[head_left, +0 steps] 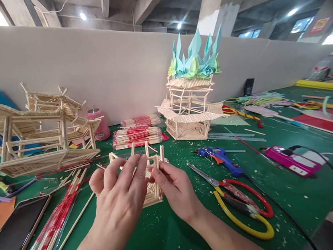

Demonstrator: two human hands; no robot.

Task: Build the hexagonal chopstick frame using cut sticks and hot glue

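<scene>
Head view: stick frame (152, 199) (upright), posts (161, 153) pointing up.

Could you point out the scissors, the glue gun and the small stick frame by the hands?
Scissors (237, 193), head view: on the handles.
Glue gun (222, 155), head view: on the blue body.
Small stick frame (153, 195), head view: on the lower sticks.

Saw bare, matt wood on small stick frame (153, 199) and stick tower (194, 118). Read creased, matt paper on crown (196, 55). Noted shiny clear film on stick packets (138, 137), smooth plastic on glue gun (220, 157), metal on scissor blades (204, 174), smooth plastic on their handles (267, 234). Logged glassy gloss on phone (15, 234), smooth finish with slight sheen on tabletop (173, 236), rough matt concrete on ceiling beams (152, 2).
</scene>
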